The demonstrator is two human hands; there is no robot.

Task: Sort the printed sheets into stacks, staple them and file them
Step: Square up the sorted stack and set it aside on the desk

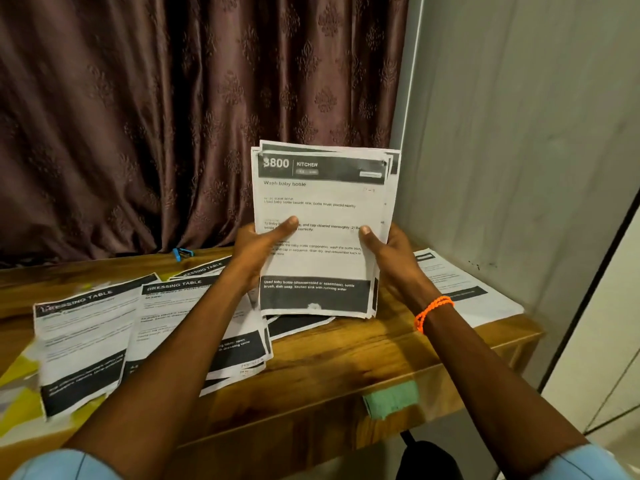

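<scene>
While both hands hold it upright above the wooden table (346,358), a stack of printed sheets (322,209) stands at the centre of the view, its top page headed "3800 KITCHEN" and titled "Wash baby bottle". The left hand (258,252) grips the stack's left edge, thumb curled over the front of the page and the other fingers hidden behind the paper; the right hand (388,254) grips the right edge the same way, thumb pressed on the front. An orange bracelet (433,311) circles the right wrist. At about 8 o'clock from the held stack, loose sheets headed "DRESSING TABLE" (152,327) lie fanned and overlapping on the table, some over a yellow surface (20,379) at the far left edge. At about 3 o'clock, another pile of sheets (460,285) lies flat in the table's corner against the grey wall (519,133). A small blue object (181,252), too small to identify, sits at about 9 o'clock near the foot of the brown patterned curtain (173,116). A green patch (391,398) marks the table's front edge at about 5 o'clock.
</scene>
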